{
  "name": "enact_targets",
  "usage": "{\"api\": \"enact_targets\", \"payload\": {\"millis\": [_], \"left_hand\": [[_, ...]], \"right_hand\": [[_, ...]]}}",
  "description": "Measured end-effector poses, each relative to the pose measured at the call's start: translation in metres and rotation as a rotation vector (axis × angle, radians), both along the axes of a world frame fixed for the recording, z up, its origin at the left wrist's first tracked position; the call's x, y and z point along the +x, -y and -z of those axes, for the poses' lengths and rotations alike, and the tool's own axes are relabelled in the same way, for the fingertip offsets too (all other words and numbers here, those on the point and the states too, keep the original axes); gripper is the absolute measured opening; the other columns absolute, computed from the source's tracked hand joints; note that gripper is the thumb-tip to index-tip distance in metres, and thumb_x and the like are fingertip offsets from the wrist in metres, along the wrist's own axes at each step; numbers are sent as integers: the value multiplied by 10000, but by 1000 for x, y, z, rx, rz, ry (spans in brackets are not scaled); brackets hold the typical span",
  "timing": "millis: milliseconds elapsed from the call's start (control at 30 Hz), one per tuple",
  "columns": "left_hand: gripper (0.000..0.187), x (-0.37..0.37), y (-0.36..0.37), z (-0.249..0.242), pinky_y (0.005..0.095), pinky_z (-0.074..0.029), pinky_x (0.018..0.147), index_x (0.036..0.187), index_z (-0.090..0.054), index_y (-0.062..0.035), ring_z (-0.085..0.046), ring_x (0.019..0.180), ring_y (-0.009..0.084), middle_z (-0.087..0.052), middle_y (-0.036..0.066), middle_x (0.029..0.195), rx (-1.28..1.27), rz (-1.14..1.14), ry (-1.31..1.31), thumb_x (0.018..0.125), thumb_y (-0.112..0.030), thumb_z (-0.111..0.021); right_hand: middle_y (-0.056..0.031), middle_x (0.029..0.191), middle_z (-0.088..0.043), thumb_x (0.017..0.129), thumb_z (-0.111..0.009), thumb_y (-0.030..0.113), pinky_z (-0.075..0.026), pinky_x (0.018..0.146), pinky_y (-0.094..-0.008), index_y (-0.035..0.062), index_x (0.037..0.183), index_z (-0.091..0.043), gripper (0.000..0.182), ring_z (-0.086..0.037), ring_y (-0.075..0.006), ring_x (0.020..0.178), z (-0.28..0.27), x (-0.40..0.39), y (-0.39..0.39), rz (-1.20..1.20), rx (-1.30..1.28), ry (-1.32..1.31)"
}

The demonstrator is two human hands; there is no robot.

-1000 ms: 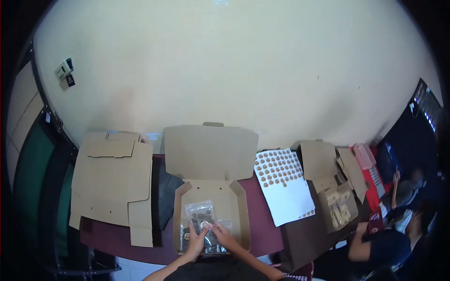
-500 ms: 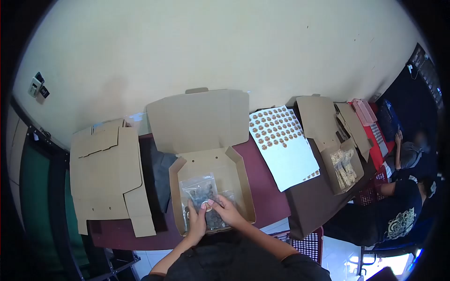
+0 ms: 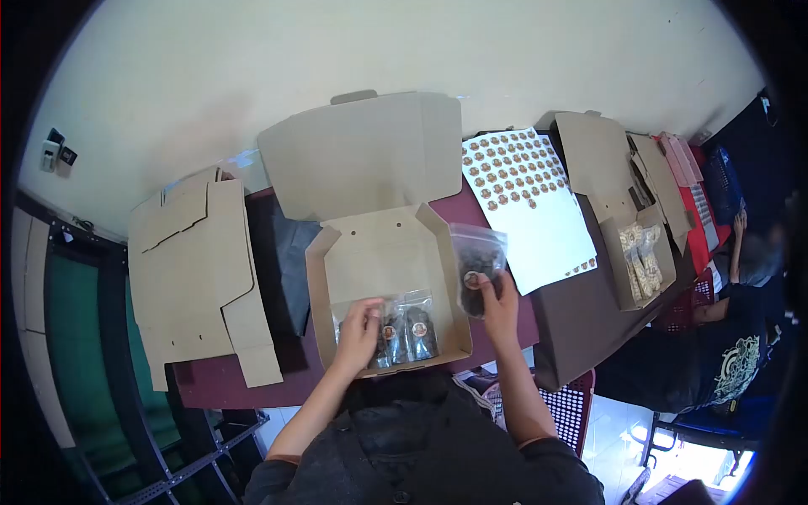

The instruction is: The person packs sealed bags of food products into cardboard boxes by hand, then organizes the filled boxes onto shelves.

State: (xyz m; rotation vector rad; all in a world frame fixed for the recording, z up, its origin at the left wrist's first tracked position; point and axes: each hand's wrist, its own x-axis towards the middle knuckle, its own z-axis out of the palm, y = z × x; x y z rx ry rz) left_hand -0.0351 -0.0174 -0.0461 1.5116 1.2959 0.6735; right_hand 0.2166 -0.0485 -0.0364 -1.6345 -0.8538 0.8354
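Observation:
My right hand (image 3: 498, 307) grips a clear zip-top plastic bag (image 3: 481, 252) of dark round pieces, with a round sticker on its front. It holds this bag just beyond the right wall of an open cardboard box (image 3: 379, 252). My left hand (image 3: 360, 332) is inside the box at the lower left, fingers closed at the top edge of a plastic bag there, which the hand partly hides. Beside it in the box stand similar stickered bags (image 3: 418, 332), leaning toward the front wall.
Right of the box lie white sticker sheets (image 3: 539, 244) with round labels. Further right, another open box (image 3: 627, 278) holds bags of pale pieces. Flattened cardboard boxes (image 3: 194, 286) lie at left. A person in a dark shirt (image 3: 707, 353) is at far right, with another person's arm beyond.
My right hand has lifted a stickered bag out of the box and moved right. My left hand has let go of that bag and stays in the box. The view has shifted.

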Motion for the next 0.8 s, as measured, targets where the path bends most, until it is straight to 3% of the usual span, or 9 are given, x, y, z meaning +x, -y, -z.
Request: {"api": "enact_targets", "payload": {"millis": [67, 167, 233, 333, 367, 467, 500, 733, 800], "left_hand": [[236, 14, 3, 22, 356, -414, 850, 1073, -539, -49, -541, 973, 307, -531, 169, 1104, 97, 115, -55, 847, -71, -474], [293, 42, 14, 67, 416, -381, 928, 1065, -550, -73, -499, 1066, 330, -532, 119, 1146, 341, 409, -156, 775, -47, -517], [293, 58, 20, 88, 537, -272, 1012, 1034, -582, -100, -435, 1169, 319, -536, 74, 1164, 566, 805, -367, 748, -81, -523], [265, 68, 22, 108, 627, -154, 1031, 1020, -602, -132, -397, 1215, 305, -533, 50, 1177, 640, 1025, -546, 776, -141, -500], [357, 74, 20, 108, 647, -77, 1034, 1132, -576, -185, -354, 1255, 294, -486, 16, 1237, 558, 1124, -702, 788, -165, -483], [339, 74, 20, 112, 645, -79, 1037, 1109, -590, -178, -371, 1235, 288, -490, 31, 1228, 722, 1030, -738, 786, -168, -489], [339, 73, 19, 105, 645, -79, 1037, 1109, -590, -178, -371, 1235, 288, -490, 31, 1228, 716, 1029, -741, 786, -168, -489], [213, 52, 23, 68, 634, -137, 1033, 958, -616, -146, -424, 1170, 263, -536, 42, 1070, 715, 901, -638, 777, -129, -504], [213, 49, 24, 66, 632, -144, 1032, 960, -611, -144, -420, 1174, 256, -533, 41, 1077, 663, 929, -658, 773, -121, -511]], "right_hand": [[-163, 915, -621, 873, -570, 196, -455, 751, -315, -56, 1115, -508, 355, -590, -195, 853, 23, 19, 3, 132, 19, 107], [-166, 910, -624, 848, -597, 195, -464, 734, -314, -34, 1095, -533, 343, -605, -215, 826, 1, 11, 11, 47, -29, 168], [-211, 924, -613, 825, -619, 213, -472, 749, -344, -34, 1067, -551, 352, -616, -298, 843, -16, 2, 14, -161, -165, 326], [-232, 910, -608, 821, -621, 226, -472, 745, -391, -31, 1059, -554, 357, -603, -363, 840, -7, -16, 21, -252, -143, 433], [-211, 901, -613, 811, -630, 173, -476, 704, -348, -27, 1070, -545, 338, -606, -343, 810, 4, -18, 24, -268, -162, 474], [-216, 974, -599, 820, -614, 189, -465, 777, -398, -24, 1093, -529, 357, -583, -363, 916, 17, -26, 27, -311, -199, 595], [-237, 1064, -562, 836, -583, 194, -437, 836, -442, -10, 1195, -449, 434, -535, -407, 996, 17, -28, 28, -353, -270, 595], [-307, 1134, -485, 866, -509, 142, -425, 840, -463, 50, 1382, -186, 616, -512, -460, 995, 34, -49, 20, -353, -188, 796], [-312, 1160, -452, 872, -489, 126, -419, 856, -463, 44, 1392, -163, 619, -484, -446, 1048, 32, -53, 15, -496, -620, 421]]}}
